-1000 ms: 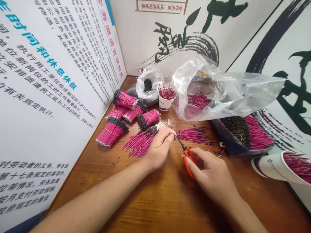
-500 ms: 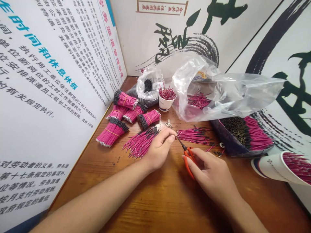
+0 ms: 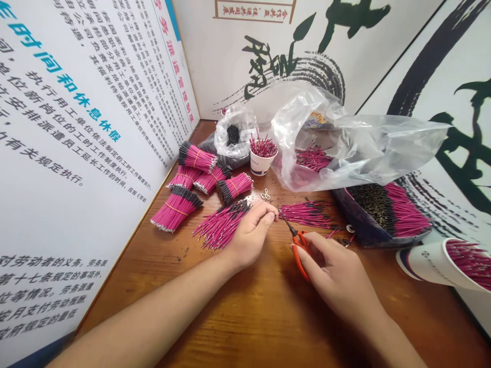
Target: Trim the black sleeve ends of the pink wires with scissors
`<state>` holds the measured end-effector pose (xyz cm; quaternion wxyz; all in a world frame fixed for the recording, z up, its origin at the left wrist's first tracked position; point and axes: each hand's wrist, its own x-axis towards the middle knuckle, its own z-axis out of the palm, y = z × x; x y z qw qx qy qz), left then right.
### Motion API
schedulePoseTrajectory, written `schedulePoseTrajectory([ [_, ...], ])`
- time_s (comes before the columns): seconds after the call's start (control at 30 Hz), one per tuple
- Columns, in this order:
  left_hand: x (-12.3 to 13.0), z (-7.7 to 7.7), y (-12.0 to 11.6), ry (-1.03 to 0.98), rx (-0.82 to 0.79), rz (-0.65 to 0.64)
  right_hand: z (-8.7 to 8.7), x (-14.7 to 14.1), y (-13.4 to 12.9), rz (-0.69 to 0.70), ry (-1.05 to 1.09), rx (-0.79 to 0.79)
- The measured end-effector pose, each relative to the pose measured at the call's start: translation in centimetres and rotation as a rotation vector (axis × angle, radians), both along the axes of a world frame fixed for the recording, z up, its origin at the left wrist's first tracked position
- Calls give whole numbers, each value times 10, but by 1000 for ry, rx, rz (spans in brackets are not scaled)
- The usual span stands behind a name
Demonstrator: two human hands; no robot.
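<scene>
My right hand (image 3: 337, 266) grips small orange-handled scissors (image 3: 300, 259), whose dark pointed tips aim up and left at my other hand. My left hand (image 3: 249, 237) is closed in a pinch, thumb against forefinger. Something tiny sticks out at its fingertips, too small to make out. A short gap separates the scissor tips from those fingers. Beside and partly behind my left hand lies a fanned pile of pink wires (image 3: 217, 227) with black ends. Past the fingertips, another loose row of pink wires (image 3: 305, 213) rests on the wooden table (image 3: 230, 312).
Banded bundles of pink wires (image 3: 176, 208) are stacked at left. Behind stand a paper cup (image 3: 262, 164) of wires and a plastic bag (image 3: 387, 153). At right are a dark box (image 3: 345, 217) full of wires and a tilted cup (image 3: 427, 263). A printed panel (image 3: 76, 153) borders the left.
The scissors and my right hand have drawn back slightly to the right, so their tips now sit farther from my left fingertips. My left hand has barely moved.
</scene>
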<state>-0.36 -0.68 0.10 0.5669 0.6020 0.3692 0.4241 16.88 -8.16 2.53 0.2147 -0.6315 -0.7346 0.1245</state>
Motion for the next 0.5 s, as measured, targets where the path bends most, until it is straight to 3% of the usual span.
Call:
schedulePoseTrajectory([
  [0.5,0,-3,1,-14,26,-11,-3,-2,-1,27,43,-49],
])
